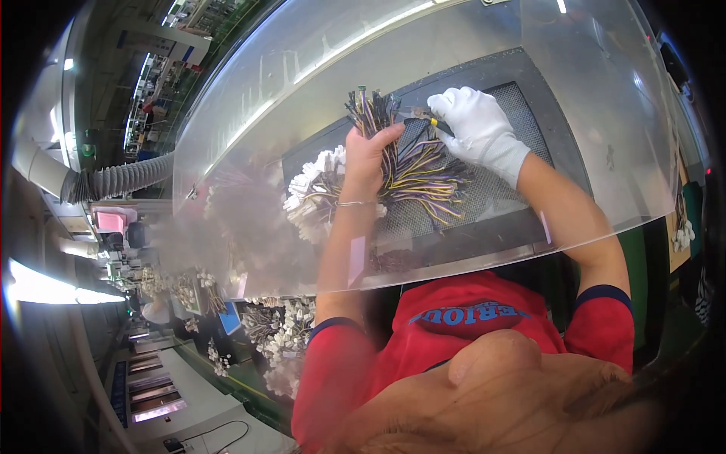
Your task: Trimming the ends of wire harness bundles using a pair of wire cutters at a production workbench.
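the wire bundle point(418, 181) runs through the left hand point(366, 157), fanning rightward.

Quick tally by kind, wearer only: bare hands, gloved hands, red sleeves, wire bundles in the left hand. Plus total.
Bare left hand: 1
White-gloved right hand: 1
Red sleeves: 2
Wire bundle in the left hand: 1
Total: 5

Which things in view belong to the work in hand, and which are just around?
In use:
- wire bundle, in the left hand
- yellow-marked tool, in the gloved right hand

Apparently just around:
- grey hose
- pink container
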`<state>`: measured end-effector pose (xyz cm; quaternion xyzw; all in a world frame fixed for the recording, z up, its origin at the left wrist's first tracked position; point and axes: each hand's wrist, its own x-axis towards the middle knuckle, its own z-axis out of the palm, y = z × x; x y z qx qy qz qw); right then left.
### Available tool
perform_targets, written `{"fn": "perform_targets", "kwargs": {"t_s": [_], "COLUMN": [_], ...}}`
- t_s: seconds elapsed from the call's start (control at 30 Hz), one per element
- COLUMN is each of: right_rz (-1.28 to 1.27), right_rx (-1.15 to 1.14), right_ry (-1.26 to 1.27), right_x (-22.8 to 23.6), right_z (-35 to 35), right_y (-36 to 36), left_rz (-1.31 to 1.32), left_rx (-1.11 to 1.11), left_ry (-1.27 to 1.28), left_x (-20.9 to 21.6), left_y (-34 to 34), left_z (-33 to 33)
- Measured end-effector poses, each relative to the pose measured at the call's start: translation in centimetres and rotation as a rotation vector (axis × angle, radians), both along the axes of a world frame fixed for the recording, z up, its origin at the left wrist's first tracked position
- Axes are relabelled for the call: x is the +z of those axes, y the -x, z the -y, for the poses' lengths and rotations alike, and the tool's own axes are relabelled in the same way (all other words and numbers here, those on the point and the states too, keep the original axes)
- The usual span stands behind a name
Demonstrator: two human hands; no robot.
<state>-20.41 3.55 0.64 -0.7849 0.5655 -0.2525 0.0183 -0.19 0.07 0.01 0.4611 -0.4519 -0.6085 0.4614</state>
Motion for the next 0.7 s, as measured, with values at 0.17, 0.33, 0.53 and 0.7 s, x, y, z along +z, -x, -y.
{"fn": "perform_targets", "kwargs": {"t_s": [0.17,0.33,0.53,0.7], "right_rz": [-0.064,-0.067,-0.032,-0.067], "right_rx": [-0.006,-0.018,-0.003,-0.004], "right_ry": [-0.015,-0.046,-0.086,-0.200], "right_x": [-0.2,-0.2,-0.2,0.6], "right_z": [0.4,0.4,0.2,0.2], "right_y": [-0.2,-0.2,-0.2,-0.3], "left_rz": [0.023,0.028,-0.022,-0.032], "left_rx": [-0.017,-0.018,-0.002,0.031], "left_ry": [0.024,0.022,0.041,0.067], "left_x": [0.3,0.4,-0.5,-0.2], "left_y": [0.4,0.4,-0.3,0.0], "left_z": [-0.4,-0.5,0.1,-0.2]}}
